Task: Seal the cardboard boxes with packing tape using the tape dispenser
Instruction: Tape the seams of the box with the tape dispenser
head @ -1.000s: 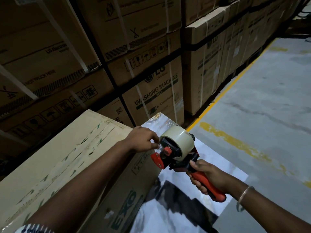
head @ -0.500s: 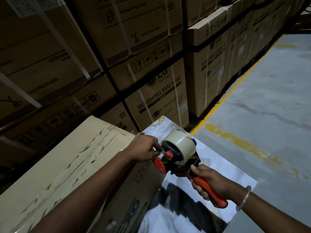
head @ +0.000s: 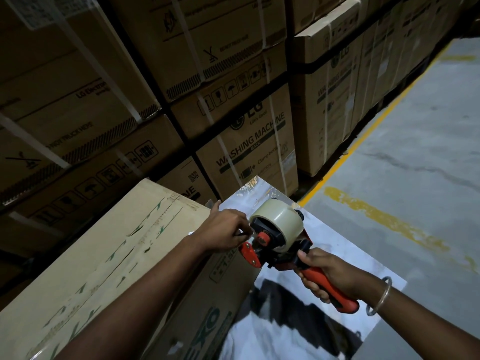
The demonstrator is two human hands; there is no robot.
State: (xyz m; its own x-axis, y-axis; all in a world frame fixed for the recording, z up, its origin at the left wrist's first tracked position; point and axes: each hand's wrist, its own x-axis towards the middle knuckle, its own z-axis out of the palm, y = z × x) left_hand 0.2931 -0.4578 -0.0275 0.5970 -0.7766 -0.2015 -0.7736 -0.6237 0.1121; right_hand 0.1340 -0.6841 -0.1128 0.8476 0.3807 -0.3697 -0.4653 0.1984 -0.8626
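A long tan cardboard box [head: 109, 255] with green marks and a taped centre seam lies at the lower left. Beside its far right corner I hold a red and black tape dispenser [head: 280, 245] carrying a roll of clear packing tape [head: 279, 219]. My right hand [head: 324, 274] grips the dispenser's red handle. My left hand [head: 226, 233] reaches over the box corner and pinches the loose tape end at the dispenser's front; its index finger sticks out straight.
A glossy silver sheet [head: 337, 245] lies on the grey floor under the dispenser. Stacked washing machine cartons [head: 249, 136] with white straps wall off the left and far side. A yellow line [head: 345, 157] edges the concrete aisle [head: 415, 152] at right.
My left hand has stayed at the dispenser's front, fingers working the tape end, and its index finger now points out. The dispenser has barely moved.
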